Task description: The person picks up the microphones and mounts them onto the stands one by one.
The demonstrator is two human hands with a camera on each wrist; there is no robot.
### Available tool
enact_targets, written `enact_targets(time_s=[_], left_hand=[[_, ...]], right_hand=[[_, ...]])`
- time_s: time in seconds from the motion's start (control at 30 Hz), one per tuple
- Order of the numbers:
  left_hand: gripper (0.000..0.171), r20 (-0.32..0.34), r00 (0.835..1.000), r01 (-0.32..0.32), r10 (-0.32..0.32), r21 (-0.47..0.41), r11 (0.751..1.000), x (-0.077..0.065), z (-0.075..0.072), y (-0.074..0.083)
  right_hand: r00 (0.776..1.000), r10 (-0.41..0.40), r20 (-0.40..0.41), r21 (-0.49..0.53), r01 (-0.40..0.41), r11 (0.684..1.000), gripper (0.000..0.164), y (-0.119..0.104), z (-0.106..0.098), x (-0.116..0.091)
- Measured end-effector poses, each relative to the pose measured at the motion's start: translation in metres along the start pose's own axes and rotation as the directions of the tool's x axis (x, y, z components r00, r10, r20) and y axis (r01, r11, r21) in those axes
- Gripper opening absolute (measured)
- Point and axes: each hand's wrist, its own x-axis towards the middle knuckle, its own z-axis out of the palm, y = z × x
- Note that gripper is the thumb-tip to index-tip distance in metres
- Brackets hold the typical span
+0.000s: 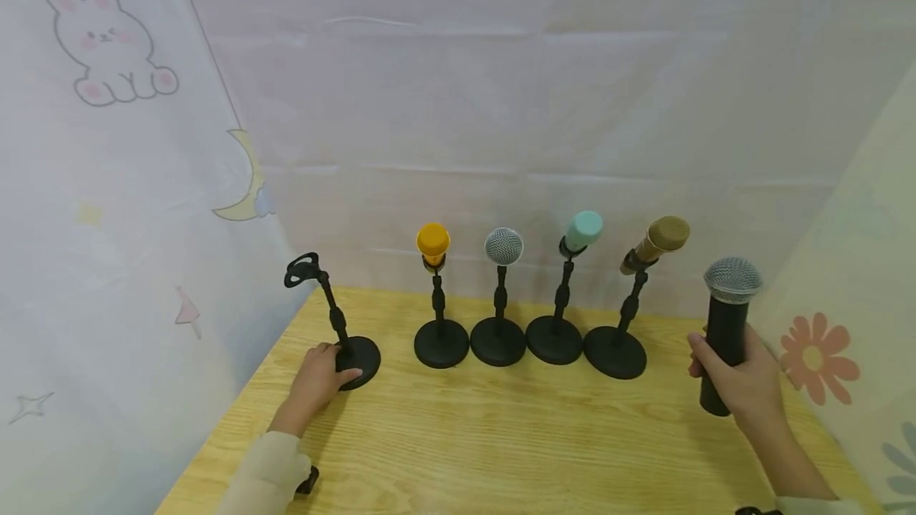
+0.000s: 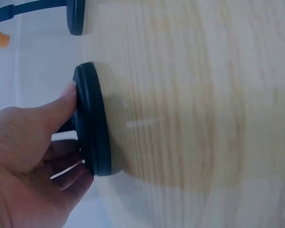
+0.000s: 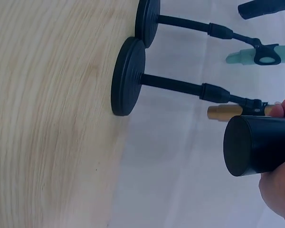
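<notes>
At the table's left, my left hand (image 1: 315, 378) grips the round black base (image 2: 91, 118) of a microphone stand (image 1: 336, 316), thumb across its top and fingers at its edge. The stand's clip (image 1: 304, 269) has no microphone in it. On the right, my right hand (image 1: 751, 380) holds a black microphone (image 1: 727, 332) upright, its silver mesh head on top and its flat lower end (image 3: 238, 146) showing in the right wrist view. It is raised above the tabletop, right of the stand with the gold microphone (image 1: 661, 237).
Along the back of the wooden table (image 1: 501, 435), stands hold an orange microphone (image 1: 432, 242), a silver-headed one (image 1: 504, 248), a mint one (image 1: 584, 230) and the gold one. Their bases sit close together. A printed cloth backdrop (image 1: 501, 102) rises behind the table.
</notes>
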Motion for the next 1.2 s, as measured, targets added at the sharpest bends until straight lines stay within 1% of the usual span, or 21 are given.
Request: enact_targets(time_s=[0.13, 0.27, 0.33, 0.47, 0.57, 0.73, 0.87, 1.1, 1.2], left_hand=[[0.066, 0.077, 0.997, -0.017, 0.019, -0.025, 1.000, -0.002, -0.003, 0.002], [0.067, 0.156, 0.986, -0.053, 0.058, -0.036, 0.998, -0.006, -0.005, 0.006], [0.067, 0.183, 0.981, -0.061, 0.068, -0.046, 0.997, -0.008, -0.005, 0.006], [0.067, 0.208, 0.974, -0.076, 0.089, -0.070, 0.995, -0.014, -0.002, 0.006], [0.068, 0.201, 0.974, -0.091, 0.105, -0.077, 0.993, -0.017, 0.002, 0.008], [0.069, 0.159, 0.982, -0.093, 0.102, -0.058, 0.994, -0.022, 0.008, 0.017], [0.070, 0.153, 0.982, -0.101, 0.109, -0.060, 0.993, -0.024, 0.012, 0.024], [0.073, 0.157, 0.981, -0.102, 0.116, -0.095, 0.990, -0.029, 0.014, 0.037], [0.073, 0.156, 0.980, -0.110, 0.126, -0.108, 0.988, -0.031, 0.016, 0.040]], right_hand=[[1.000, -0.012, 0.001, -0.007, 0.012, 1.000, 0.015, -0.008, 0.007, -0.004], [1.000, -0.009, -0.006, -0.029, 0.009, 1.000, 0.015, -0.014, 0.013, -0.006], [1.000, -0.008, 0.002, -0.048, 0.008, 0.999, 0.016, -0.016, 0.015, -0.007], [0.999, -0.015, 0.039, -0.060, 0.017, 0.998, 0.018, -0.018, 0.019, -0.008], [0.998, -0.024, 0.060, -0.053, 0.027, 0.998, 0.018, -0.020, 0.022, -0.010], [0.997, -0.045, 0.065, -0.046, 0.048, 0.998, 0.019, -0.025, 0.028, -0.011], [0.996, -0.067, 0.066, -0.024, 0.068, 0.997, 0.020, -0.028, 0.034, -0.013], [0.984, -0.171, 0.055, 0.044, 0.169, 0.985, 0.017, -0.037, 0.045, -0.015], [0.981, -0.187, 0.059, 0.065, 0.183, 0.981, 0.016, -0.041, 0.048, -0.017]])
